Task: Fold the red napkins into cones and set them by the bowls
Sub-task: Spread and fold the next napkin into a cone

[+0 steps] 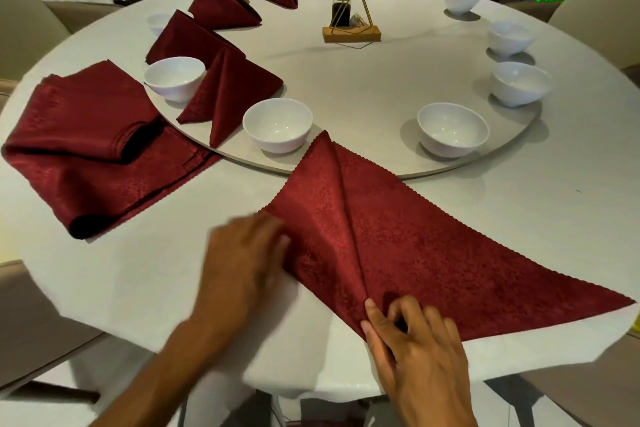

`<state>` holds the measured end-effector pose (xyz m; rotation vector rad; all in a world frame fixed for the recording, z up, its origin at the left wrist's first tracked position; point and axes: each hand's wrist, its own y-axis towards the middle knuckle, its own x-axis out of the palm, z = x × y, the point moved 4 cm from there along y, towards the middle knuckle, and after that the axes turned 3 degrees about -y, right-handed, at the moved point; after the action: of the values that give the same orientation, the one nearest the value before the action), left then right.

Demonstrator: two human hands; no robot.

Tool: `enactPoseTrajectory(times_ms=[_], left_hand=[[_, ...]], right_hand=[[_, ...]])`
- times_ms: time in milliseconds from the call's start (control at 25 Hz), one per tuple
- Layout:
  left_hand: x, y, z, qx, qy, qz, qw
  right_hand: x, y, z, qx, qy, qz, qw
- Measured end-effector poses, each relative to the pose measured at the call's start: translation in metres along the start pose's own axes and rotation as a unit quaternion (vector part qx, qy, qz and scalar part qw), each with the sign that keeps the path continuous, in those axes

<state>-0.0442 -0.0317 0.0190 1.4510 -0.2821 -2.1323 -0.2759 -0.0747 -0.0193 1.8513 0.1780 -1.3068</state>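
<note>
A round white-clothed table [519,236] carries a raised turntable [363,87] ringed with white bowls [277,125]. A red napkin [433,253], part-folded into a triangle, lies on the near edge, its tip touching the turntable. A stack of red napkins [79,149] sits left; four folded cones [225,94] stand between bowls. The left hand [242,263], blurred, grips the napkin's left flap; the right hand [412,340] pinches its centre fold. A condiment stand [349,21] occupies the middle.

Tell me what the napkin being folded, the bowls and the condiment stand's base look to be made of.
Napkin: woven cloth, probably damask, with a soft sheen, a faint raised pattern and zigzag-cut edges.
Bowls: smooth glossy white, likely porcelain or melamine; highlights show inside.
Stand base: seemingly wood, a matte tan block, under a thin gold-coloured wire frame.
</note>
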Motion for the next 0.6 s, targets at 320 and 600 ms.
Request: enactPoseTrajectory(times_ms=[320, 600], left_hand=[[0.013, -0.034, -0.037, 0.010, 0.119, -0.268, 0.956], [0.020, -0.045, -0.011, 0.057, 0.092, -0.290, 0.951]], right_hand=[[0.003, -0.002, 0.000, 0.011, 0.004, -0.014, 1.000], [0.003, -0.003, 0.002, 0.015, 0.013, -0.012, 1.000]])
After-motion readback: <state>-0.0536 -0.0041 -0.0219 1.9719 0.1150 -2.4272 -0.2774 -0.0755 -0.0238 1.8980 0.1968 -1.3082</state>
